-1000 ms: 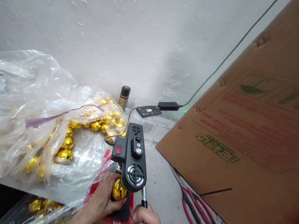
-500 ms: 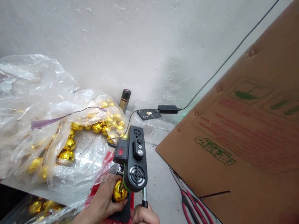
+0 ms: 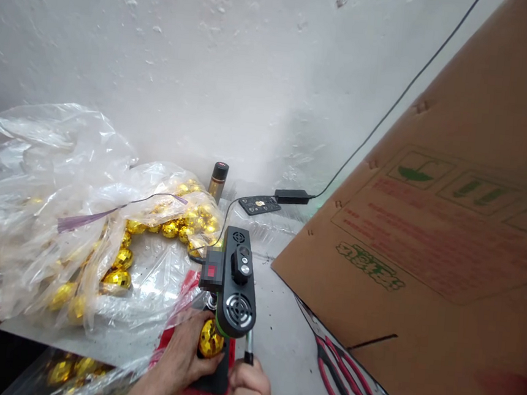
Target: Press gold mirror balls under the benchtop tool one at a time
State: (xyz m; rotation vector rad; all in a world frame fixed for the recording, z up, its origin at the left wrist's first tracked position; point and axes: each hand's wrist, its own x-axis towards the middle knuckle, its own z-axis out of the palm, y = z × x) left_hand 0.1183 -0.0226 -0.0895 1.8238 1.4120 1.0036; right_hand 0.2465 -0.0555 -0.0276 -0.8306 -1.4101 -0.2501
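Observation:
My left hand (image 3: 183, 353) grips a shiny gold mirrored ball (image 3: 211, 339) between thumb and fingers, right at the near end of a black and green machine (image 3: 239, 281) that has round vents on top. Wrapped around the black grip of the machine's metal lever (image 3: 249, 349) is my right hand (image 3: 250, 390). Below the ball lies the machine's dark base (image 3: 213, 374) on a red sheet (image 3: 186, 286). The machine's head hides whatever part of the ball faces it.
Clear plastic bags (image 3: 60, 204) with several gold balls (image 3: 122, 259) spread at left. Red-handled scissors (image 3: 342, 376) lie beside a large cardboard box (image 3: 417, 235) at right. A dark bottle (image 3: 217, 181), black panel (image 3: 260, 204) and power adapter (image 3: 292, 196) sit near the wall.
The view has shifted slightly. My right hand and the lever have moved a little left and down in the picture; my left hand still holds the ball in the same place.

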